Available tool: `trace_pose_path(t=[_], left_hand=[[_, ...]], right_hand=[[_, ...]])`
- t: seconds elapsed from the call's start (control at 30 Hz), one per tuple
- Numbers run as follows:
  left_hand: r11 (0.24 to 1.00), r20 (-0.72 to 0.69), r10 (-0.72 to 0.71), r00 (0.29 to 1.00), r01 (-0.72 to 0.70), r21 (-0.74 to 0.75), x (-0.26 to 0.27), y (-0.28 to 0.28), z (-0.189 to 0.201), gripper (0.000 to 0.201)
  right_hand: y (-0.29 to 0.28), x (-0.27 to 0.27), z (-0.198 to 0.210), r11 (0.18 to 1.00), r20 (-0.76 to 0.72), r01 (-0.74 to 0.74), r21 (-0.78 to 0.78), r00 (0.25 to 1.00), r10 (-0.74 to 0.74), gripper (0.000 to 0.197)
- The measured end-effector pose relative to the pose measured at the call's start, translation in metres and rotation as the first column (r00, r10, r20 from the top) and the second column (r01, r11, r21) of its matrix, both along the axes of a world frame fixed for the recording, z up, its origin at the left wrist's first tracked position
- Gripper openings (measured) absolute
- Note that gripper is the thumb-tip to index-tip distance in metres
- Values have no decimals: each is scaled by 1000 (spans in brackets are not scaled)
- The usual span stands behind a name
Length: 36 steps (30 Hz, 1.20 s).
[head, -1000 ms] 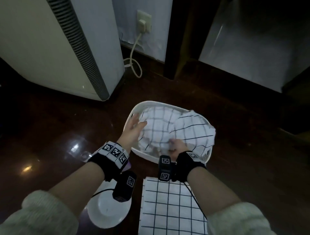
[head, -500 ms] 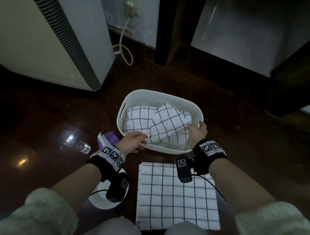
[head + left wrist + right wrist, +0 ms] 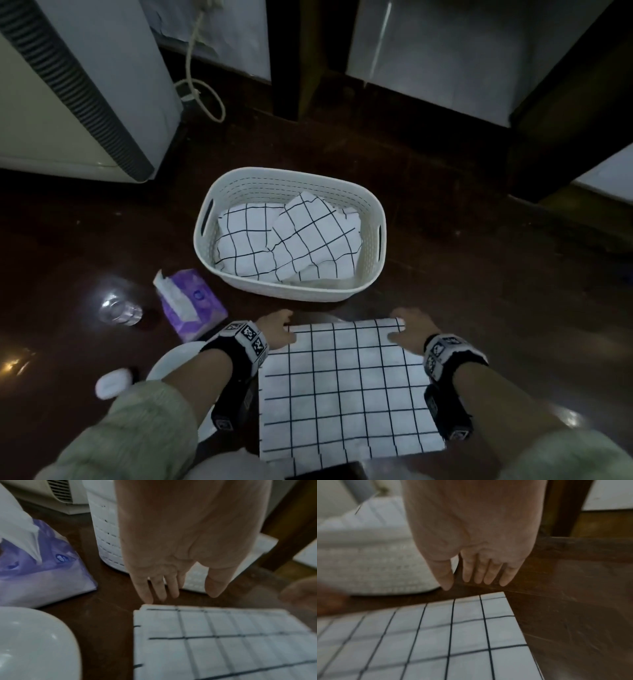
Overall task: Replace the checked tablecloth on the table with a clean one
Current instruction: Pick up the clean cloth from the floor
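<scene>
1. The folded clean tablecloth (image 3: 349, 394) lay flat on the dark table (image 3: 479, 291), near edge, square to us; folded neatly, we judged, so it could be opened corner by corner.
2. Our left hand (image 3: 274, 330) sat at its far left corner and our right hand (image 3: 409, 330) at the far right. Fingers were straight, grasping nothing yet; the wrist views showed the fingertips (image 3: 145, 596) just short of the cloth edge.
3. Just beyond, the white basket (image 3: 371, 246) held the crumpled checked tablecloth (image 3: 291, 240), apparently put out of the way.
4. To the left lay a purple tissue pack (image 3: 191, 301), a glass (image 3: 120, 310), a white plate (image 3: 171, 363) and a small white case (image 3: 113, 382), likely cleared aside for spreading.
</scene>
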<state>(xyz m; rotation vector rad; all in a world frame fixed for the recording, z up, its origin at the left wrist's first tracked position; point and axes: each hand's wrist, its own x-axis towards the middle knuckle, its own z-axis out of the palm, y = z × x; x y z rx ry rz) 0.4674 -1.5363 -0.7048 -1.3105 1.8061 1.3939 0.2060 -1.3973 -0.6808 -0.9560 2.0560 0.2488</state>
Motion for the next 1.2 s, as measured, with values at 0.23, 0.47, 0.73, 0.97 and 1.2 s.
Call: trace_pose_path(t=[0.23, 0.47, 0.73, 0.97, 1.2], left_hand=[[999, -15, 20, 1000, -21, -35, 33, 12, -24, 73], [981, -89, 136, 987, -146, -124, 43, 9, -23, 58], [944, -103, 274, 956, -288, -160, 66, 8, -13, 43], [875, -143, 478, 866, -484, -8, 54, 5, 46, 24], [826, -145, 563, 814, -558, 74, 71, 15, 205, 23]], right_hand=[[-8, 59, -24, 907, -35, -420, -7, 907, 420, 66], [-35, 74, -36, 881, -125, -464, 91, 873, 472, 77], [-25, 84, -50, 849, 2, -481, 218, 870, 493, 66], [-10, 87, -13, 858, 149, -507, 84, 858, 492, 53], [11, 106, 122, 863, 124, -501, 70, 863, 491, 40]])
